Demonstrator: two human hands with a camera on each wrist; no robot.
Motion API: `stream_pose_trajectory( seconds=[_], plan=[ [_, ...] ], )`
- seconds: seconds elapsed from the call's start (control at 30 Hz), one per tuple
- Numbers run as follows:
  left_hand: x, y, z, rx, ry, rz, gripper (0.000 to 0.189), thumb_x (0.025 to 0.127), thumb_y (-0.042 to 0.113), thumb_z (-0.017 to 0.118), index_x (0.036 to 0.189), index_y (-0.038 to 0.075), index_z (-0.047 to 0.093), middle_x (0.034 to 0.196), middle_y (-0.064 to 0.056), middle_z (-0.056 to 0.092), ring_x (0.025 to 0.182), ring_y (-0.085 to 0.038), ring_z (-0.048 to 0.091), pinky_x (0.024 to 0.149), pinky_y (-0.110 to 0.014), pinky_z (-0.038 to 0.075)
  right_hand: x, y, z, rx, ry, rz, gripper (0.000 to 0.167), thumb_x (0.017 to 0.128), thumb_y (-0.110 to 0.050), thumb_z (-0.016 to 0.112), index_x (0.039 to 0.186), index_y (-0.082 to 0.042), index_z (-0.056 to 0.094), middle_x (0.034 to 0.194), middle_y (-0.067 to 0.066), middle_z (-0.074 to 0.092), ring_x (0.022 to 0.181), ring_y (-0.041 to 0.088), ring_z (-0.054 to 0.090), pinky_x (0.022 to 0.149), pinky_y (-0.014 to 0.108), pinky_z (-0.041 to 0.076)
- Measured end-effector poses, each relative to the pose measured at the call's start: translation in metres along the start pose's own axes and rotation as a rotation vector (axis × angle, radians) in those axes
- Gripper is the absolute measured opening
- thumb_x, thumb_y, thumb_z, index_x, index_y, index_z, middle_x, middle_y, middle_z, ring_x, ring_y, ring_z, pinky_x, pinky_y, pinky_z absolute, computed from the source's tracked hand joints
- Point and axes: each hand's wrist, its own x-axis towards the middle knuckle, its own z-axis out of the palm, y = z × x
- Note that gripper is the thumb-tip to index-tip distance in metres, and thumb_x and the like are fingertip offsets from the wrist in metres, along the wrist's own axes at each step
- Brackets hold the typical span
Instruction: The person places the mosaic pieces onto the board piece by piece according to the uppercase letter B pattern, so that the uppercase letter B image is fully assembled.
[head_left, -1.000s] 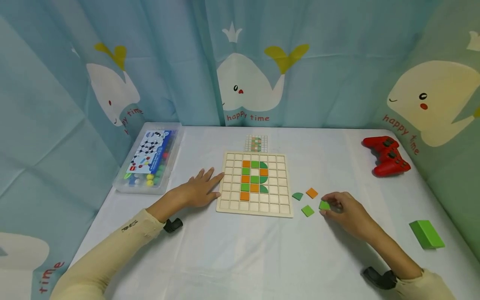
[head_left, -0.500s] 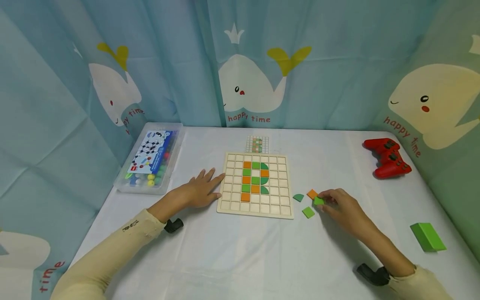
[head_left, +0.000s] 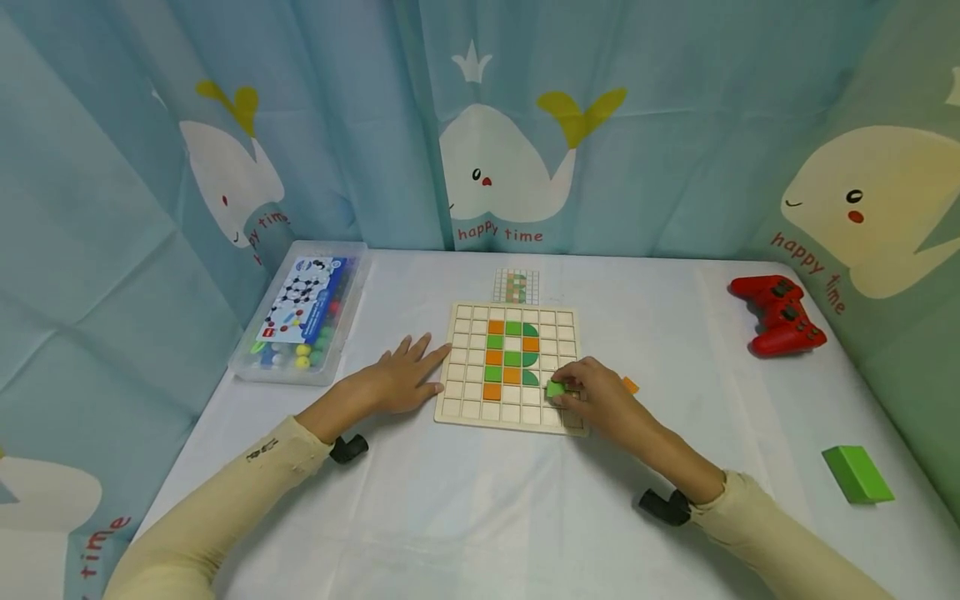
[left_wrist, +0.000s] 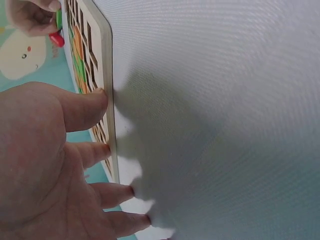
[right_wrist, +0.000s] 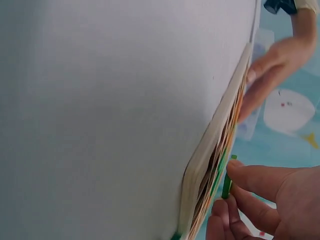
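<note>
A wooden grid board [head_left: 465, 410] lies mid-table, with orange, light green and dark green tiles set in its cells. My left hand [head_left: 401, 379] is spread flat on the cloth, thumb and index fingertip right at the board's left edge; the left wrist view shows the same hand [left_wrist: 55, 160] with straight fingers. Over the right part of the board, my right hand [head_left: 603, 400] pinches a light green square tile [head_left: 555, 389] between thumb and fingers. In the right wrist view that tile [right_wrist: 227, 182] is seen edge-on. An orange tile [head_left: 631, 385] is partly hidden behind the right hand.
A small printed pattern card [head_left: 516, 286] lies behind the board. A clear plastic box [head_left: 247, 371] of coloured beads stands at the left. A red game controller [head_left: 776, 317] and a green block [head_left: 857, 473] are on the right. A whale-print curtain [head_left: 675, 167] borders the table.
My right hand has carried the light green tile leftward from the loose tiles to above the board. The left hand stays in place.
</note>
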Motion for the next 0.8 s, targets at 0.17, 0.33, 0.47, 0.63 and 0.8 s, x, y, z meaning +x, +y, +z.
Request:
stream_pose_trajectory(
  seconds=[0.17,0.33,0.47,0.63,0.8],
  plan=[
    [0.0,-0.001,0.0,-0.003,-0.003,0.006,0.071,0.113,0.046,0.045,0.172,0.025,0.012,0.177,-0.019,0.003,0.161,-0.048,0.002,0.126,-0.068,0.015,0.012,-0.009,0.014,0.005,-0.017,-0.041,0.017,0.094,-0.005,0.079,0.108,-0.001,0.071,0.105,0.01,0.063,0.094,0.022,0.061,0.084,0.038,0.054],
    [-0.001,0.0,-0.002,-0.009,-0.007,0.006,0.071,0.112,0.046,0.045,0.172,0.025,0.012,0.177,-0.018,0.002,0.161,-0.048,0.002,0.126,-0.069,0.014,0.014,-0.013,0.023,0.0,-0.018,-0.087,0.006,0.093,0.0,0.077,0.097,-0.003,0.073,0.104,0.01,0.064,0.092,0.021,0.062,0.083,0.036,0.055],
    [-0.002,0.0,-0.003,-0.011,-0.007,0.009,0.072,0.112,0.045,0.046,0.172,0.024,0.012,0.177,-0.019,0.002,0.161,-0.049,0.002,0.126,-0.07,0.015,0.014,-0.015,0.026,0.005,-0.024,-0.104,0.007,0.093,0.002,0.076,0.097,-0.003,0.074,0.105,0.01,0.065,0.095,0.022,0.064,0.085,0.038,0.057],
    [-0.002,0.001,-0.004,-0.012,-0.009,0.009,0.072,0.112,0.045,0.046,0.172,0.024,0.013,0.177,-0.019,0.003,0.161,-0.049,0.003,0.126,-0.069,0.015,0.013,-0.015,0.025,-0.02,-0.021,-0.137,0.009,0.092,0.003,0.076,0.1,-0.003,0.074,0.105,0.008,0.066,0.095,0.021,0.064,0.085,0.038,0.057],
    [-0.002,0.0,-0.004,-0.011,-0.013,0.005,0.072,0.112,0.045,0.046,0.172,0.024,0.012,0.177,-0.019,0.002,0.161,-0.049,0.002,0.126,-0.069,0.014,0.01,-0.013,0.022,-0.025,-0.02,-0.174,0.011,0.094,0.002,0.076,0.104,-0.002,0.076,0.109,0.009,0.065,0.099,0.024,0.064,0.086,0.039,0.057]
  ],
)
